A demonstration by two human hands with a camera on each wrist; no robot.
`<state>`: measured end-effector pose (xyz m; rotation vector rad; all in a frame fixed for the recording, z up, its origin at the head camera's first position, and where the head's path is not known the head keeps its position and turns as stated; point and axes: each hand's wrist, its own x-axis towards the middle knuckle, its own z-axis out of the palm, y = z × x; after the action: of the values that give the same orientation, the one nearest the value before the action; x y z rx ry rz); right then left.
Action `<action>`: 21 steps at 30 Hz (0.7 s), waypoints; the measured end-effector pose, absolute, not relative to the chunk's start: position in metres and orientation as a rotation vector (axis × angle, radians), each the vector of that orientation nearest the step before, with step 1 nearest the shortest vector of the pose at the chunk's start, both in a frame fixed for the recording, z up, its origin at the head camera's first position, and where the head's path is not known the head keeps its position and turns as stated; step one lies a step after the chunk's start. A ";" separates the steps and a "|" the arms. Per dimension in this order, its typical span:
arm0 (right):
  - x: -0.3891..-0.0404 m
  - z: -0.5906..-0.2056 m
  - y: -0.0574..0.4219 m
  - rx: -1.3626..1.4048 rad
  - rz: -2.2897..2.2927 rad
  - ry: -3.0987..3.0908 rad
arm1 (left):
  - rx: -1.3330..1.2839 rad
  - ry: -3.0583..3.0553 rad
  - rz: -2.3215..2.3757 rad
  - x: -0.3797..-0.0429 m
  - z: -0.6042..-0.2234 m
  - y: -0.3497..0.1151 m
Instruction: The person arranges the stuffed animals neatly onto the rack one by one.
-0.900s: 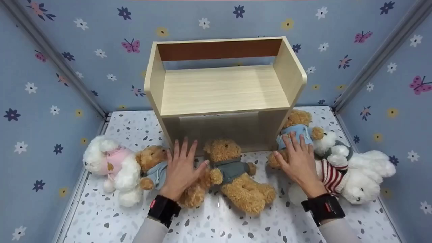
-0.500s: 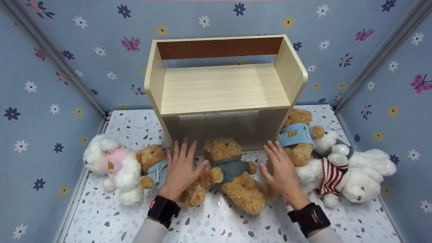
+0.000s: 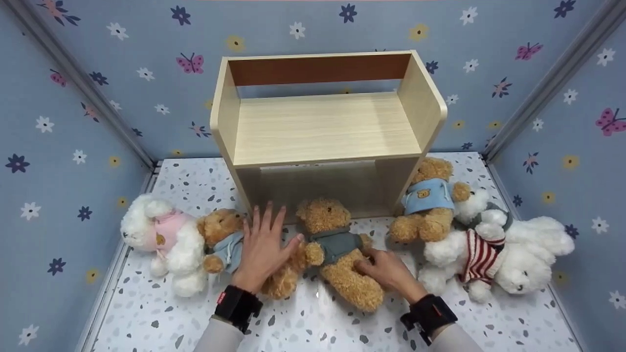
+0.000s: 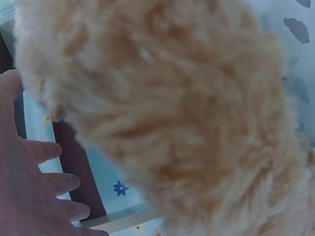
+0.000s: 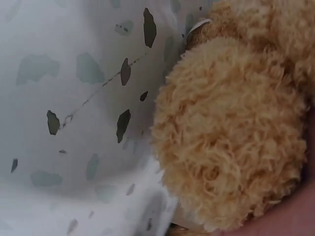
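A brown teddy bear in a dark green hoodie [image 3: 337, 244] lies on its back at the centre, head against the shelf unit. My right hand [image 3: 391, 270] grips this bear by its leg on the right, covering most of that leg. The right wrist view shows the round furry foot [image 5: 229, 137] up close. My left hand [image 3: 264, 249] lies with straight, spread fingers over a brown bear in a light blue hoodie [image 3: 227, 249], hiding its middle. In the left wrist view the left fingers [image 4: 61, 183] are extended beside blurred fur.
A two-level pale wooden shelf unit [image 3: 325, 129] stands behind. A white plush in pink [image 3: 168, 230] lies left. At right are a bear in blue [image 3: 429, 195], a white plush in red stripes [image 3: 481, 259] and a white plush in dark green [image 3: 489, 217]. Patterned walls [image 3: 58, 205] enclose the speckled surface.
My right hand has moved left and down from the blue-clad bear at right to the green-hoodie bear's leg, now gripping it. My left hand has stayed put.
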<state>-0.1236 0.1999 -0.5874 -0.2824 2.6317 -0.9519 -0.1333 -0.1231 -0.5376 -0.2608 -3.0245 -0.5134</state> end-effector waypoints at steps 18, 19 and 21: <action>-0.128 -0.595 0.208 -0.240 -1.294 2.086 | -0.266 -3.012 -0.627 -0.132 -0.540 -0.121; -0.126 -0.594 0.208 -0.229 -1.329 2.084 | -0.269 -3.011 -0.656 -0.132 -0.540 -0.120; -0.123 -0.595 0.207 -0.237 -1.398 2.086 | -0.270 -3.002 -0.726 -0.132 -0.539 -0.118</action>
<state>-0.1225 0.2070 -0.5947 -0.2369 2.0858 -1.3985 -0.1321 -0.1181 -0.5394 -0.2703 -3.0023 -0.7261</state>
